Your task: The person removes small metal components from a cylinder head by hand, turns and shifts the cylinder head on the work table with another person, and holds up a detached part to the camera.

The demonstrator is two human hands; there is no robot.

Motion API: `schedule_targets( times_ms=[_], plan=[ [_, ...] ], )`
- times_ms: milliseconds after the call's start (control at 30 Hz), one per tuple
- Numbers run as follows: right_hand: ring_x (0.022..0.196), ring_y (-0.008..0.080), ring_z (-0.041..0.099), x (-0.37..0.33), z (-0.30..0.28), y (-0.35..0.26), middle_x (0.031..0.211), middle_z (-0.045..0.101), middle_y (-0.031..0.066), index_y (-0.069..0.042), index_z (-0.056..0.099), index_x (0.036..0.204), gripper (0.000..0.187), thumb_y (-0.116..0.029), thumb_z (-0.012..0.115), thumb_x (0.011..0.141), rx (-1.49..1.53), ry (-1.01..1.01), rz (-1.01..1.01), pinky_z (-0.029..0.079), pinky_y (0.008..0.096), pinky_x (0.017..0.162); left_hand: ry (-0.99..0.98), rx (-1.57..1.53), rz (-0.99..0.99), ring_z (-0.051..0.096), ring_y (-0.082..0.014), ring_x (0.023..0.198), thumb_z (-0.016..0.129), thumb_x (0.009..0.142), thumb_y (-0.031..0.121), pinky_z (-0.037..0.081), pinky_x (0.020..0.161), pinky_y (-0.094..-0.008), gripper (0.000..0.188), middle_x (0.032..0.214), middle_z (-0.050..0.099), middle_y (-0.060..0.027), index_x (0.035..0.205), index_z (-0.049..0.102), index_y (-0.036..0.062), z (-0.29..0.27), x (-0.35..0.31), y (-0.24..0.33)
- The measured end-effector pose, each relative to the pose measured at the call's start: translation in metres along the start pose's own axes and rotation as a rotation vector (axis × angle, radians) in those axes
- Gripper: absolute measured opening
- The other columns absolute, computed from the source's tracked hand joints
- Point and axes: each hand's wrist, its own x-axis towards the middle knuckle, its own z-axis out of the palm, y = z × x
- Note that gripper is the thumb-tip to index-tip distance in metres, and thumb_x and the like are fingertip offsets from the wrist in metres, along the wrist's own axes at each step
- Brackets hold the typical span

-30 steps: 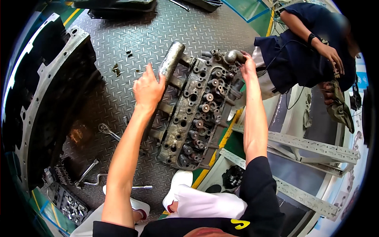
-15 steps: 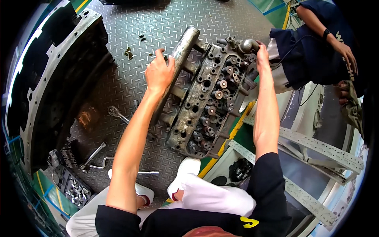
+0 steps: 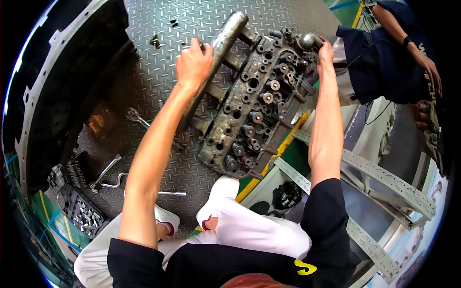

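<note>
Fingers of our right hand [image 3: 326, 55] are closed around the bent pipe [image 3: 309, 42] at the upper right corner of the engine head [image 3: 233, 115], while our left hand [image 3: 193, 69] lies against the long pipe [image 3: 230, 31] along its left side; whether those left fingers grip it, we cannot tell. We have the engine head slanting across the centre of the frame, its rows of springs [image 3: 256, 116] facing up, on a patterned metal plate [image 3: 158, 67]. Below its lower end we see our white shoe [image 3: 218, 194]. Left of our left forearm lies a ratchet [image 3: 134, 115], partly hidden by the arm, and farther down are a long-handled wrench [image 3: 106, 170] and, at the lower left, a tray of sockets [image 3: 86, 211]. A big dark metal casing [image 3: 36, 96] fills the left edge. At the upper right a co-worker [image 3: 374, 62] in dark blue stands near our right hand, and on the lower right we see pale rails with holes [image 3: 389, 177].
</note>
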Motion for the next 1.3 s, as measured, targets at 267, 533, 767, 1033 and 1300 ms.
schedule_targets(
  times_ms=[267,533,767,1033,1300],
  plan=[
    [0.105,0.0193,0.058,-0.001,0.001,0.008,0.113,0.063,0.0094,-0.004,0.061,0.116,0.036,-0.017,0.035,0.095,0.038,-0.031,-0.002,0.044,0.0332,0.096,-0.002,0.136,0.001,0.065,-0.0503,0.082,0.051,0.092,0.038,0.052,0.076,-0.0569,0.038,0.083,0.067,-0.0292,0.099,0.062,0.0017,0.006,0.000,0.001],
    [0.104,0.0185,0.059,-0.012,0.007,0.003,0.110,0.064,0.0084,-0.004,0.062,0.113,0.034,-0.018,0.036,0.096,0.011,-0.008,-0.063,0.044,0.0318,0.094,0.012,0.169,0.018,0.065,-0.0506,0.079,0.051,0.092,0.036,0.051,0.074,-0.0579,0.036,0.080,0.066,-0.0297,0.096,0.061,0.0016,-0.002,-0.010,0.023],
    [0.107,0.0214,0.060,-0.003,0.001,0.008,0.116,0.062,0.0114,-0.004,0.057,0.121,0.038,-0.018,0.032,0.097,-0.001,-0.002,-0.037,0.049,0.0358,0.095,0.041,0.152,0.036,0.065,-0.0512,0.077,0.052,0.093,0.035,0.051,0.071,-0.0586,0.033,0.076,0.066,-0.0293,0.095,0.060,0.0027,-0.004,-0.016,0.033],
    [0.105,0.0225,0.061,-0.004,0.005,0.010,0.115,0.062,0.0124,-0.004,0.057,0.121,0.037,-0.018,0.033,0.096,0.014,-0.036,-0.055,0.051,0.0361,0.093,0.061,0.199,0.055,0.068,-0.0451,0.072,0.052,0.092,0.033,0.055,0.066,-0.0545,0.031,0.073,0.067,-0.0241,0.093,0.059,0.0029,-0.007,-0.019,0.032],
    [0.104,0.0194,0.059,-0.002,0.003,0.007,0.113,0.063,0.0097,-0.006,0.061,0.116,0.036,-0.019,0.035,0.095,0.025,-0.007,-0.034,0.047,0.0336,0.093,0.062,0.164,0.036,0.068,-0.0439,0.073,0.052,0.092,0.033,0.056,0.067,-0.0531,0.031,0.073,0.067,-0.0237,0.091,0.060,0.0030,-0.004,-0.017,0.030]
  ],
)
